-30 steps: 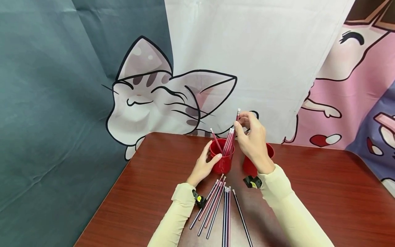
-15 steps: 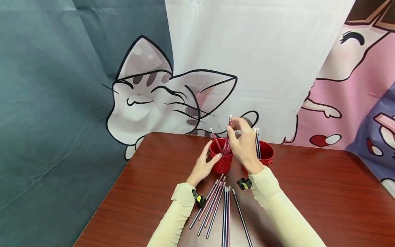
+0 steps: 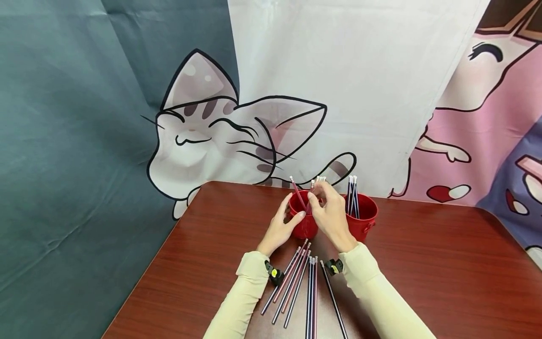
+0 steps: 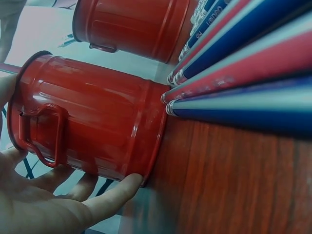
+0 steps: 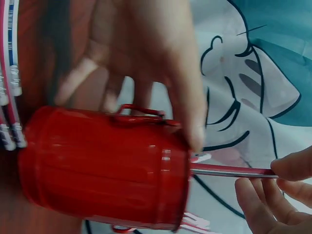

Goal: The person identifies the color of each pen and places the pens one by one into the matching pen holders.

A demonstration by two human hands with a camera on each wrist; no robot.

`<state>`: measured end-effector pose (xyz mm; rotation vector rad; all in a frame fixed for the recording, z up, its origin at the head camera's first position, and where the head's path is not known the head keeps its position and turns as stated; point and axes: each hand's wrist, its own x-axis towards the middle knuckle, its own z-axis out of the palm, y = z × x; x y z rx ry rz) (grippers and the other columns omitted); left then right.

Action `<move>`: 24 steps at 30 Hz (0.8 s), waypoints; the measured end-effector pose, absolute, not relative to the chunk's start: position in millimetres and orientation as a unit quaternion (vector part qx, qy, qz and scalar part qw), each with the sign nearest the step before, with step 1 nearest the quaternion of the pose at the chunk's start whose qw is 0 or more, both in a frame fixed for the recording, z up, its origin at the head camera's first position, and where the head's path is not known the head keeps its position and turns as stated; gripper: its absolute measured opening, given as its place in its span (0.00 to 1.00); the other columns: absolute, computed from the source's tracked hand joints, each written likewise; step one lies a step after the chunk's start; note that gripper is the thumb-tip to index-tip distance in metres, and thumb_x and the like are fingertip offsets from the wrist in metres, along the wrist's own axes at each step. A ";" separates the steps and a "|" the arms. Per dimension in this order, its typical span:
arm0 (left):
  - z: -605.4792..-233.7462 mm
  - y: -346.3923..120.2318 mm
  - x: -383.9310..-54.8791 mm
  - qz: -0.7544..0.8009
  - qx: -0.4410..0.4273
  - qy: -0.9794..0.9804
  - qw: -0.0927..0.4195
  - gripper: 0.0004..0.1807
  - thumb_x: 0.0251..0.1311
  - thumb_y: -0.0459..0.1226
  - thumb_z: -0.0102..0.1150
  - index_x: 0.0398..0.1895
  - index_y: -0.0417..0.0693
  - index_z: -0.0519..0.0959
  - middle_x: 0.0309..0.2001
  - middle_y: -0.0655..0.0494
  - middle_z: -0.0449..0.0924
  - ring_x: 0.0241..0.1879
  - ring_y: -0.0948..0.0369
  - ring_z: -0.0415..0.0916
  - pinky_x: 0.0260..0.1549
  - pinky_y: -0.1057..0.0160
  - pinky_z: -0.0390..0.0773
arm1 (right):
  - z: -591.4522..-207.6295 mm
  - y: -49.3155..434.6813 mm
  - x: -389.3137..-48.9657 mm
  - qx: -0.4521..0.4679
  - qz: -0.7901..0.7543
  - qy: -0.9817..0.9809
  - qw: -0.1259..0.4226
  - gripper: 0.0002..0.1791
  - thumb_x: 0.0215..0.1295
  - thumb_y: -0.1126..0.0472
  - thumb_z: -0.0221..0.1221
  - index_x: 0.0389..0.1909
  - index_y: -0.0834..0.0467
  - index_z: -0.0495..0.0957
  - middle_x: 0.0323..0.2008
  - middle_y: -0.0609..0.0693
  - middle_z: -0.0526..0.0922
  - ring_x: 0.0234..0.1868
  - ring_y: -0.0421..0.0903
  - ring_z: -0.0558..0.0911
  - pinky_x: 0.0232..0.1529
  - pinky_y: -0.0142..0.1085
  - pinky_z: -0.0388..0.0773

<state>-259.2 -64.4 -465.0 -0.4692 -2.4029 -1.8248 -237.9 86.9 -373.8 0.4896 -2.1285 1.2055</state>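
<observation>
Cream-sleeved, the left hand (image 3: 279, 228) is gripping a red bucket (image 3: 305, 230); the right hand (image 3: 332, 214) is pinching a red pencil (image 5: 231, 170) partly inside it. Just beside, a second bucket (image 3: 362, 229) is holding dark pencils (image 3: 356, 202) (erasers (image 3: 350, 179) up); loose pencils (image 3: 314, 296) are lying on the table (image 3: 423, 263).

Pale yellow sleeves, black gear at both wrists, lower centre of the head view.
The left sleeve (image 3: 230, 299) and right sleeve (image 3: 378, 292) are long and softly creased, with wide cuffs; the left hand (image 3: 281, 228) and right hand (image 3: 333, 215) are bare; the left wrist device (image 3: 275, 274) and right wrist device (image 3: 335, 267) bear small yellow marks.
</observation>
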 end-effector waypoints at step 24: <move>-455.6 -64.5 -250.5 -0.613 -0.158 -0.773 0.032 0.36 0.61 0.47 0.53 0.70 0.62 0.51 0.66 0.51 0.61 0.62 0.50 0.61 0.56 0.44 0.65 | -399.0 91.6 -231.6 0.159 0.472 -0.826 0.263 0.08 0.59 0.65 0.58 0.39 0.60 0.76 0.32 0.50 0.80 0.30 0.42 0.75 0.33 0.39 0.77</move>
